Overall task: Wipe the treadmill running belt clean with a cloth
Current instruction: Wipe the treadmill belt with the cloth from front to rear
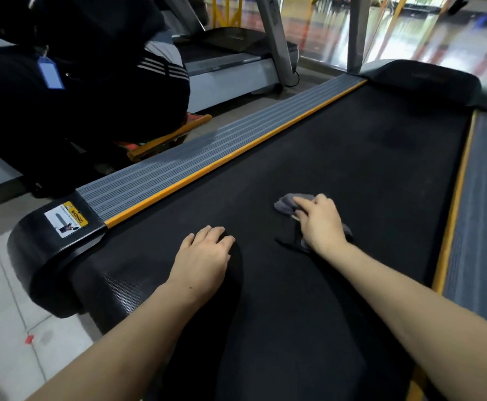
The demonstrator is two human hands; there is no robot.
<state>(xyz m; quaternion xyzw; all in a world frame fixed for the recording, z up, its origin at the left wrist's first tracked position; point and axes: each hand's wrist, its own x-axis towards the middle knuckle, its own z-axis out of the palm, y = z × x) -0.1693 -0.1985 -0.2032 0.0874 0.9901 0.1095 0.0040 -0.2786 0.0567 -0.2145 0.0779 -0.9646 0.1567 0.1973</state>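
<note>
Belt: the black running belt (337, 157) of the treadmill fills the middle of the view, running away from the person toward a dark hood at the far end.
Cloth: a grey cloth (287, 204) lies bunched on the belt, right of centre, partly under the right hand.
Right hand: the right hand (320, 224) presses down on the cloth, its fingers (303, 201) laid forward over it and lightly bent; grey fabric shows past the fingertips and beside the wrist.
Left hand: the left hand (204, 256) rests palm-down on the bare belt, fingers relaxed and holding nothing, near the cloth but apart from it.
Side rail: a ribbed grey side rail (202, 151) with an orange strip runs along the belt's left edge.
Sticker: a warning sticker (66, 219) sits on the black end cap at the rail's near end.
Bystander: a person in dark clothes (77, 82) crouches on the floor left of the treadmill.
</note>
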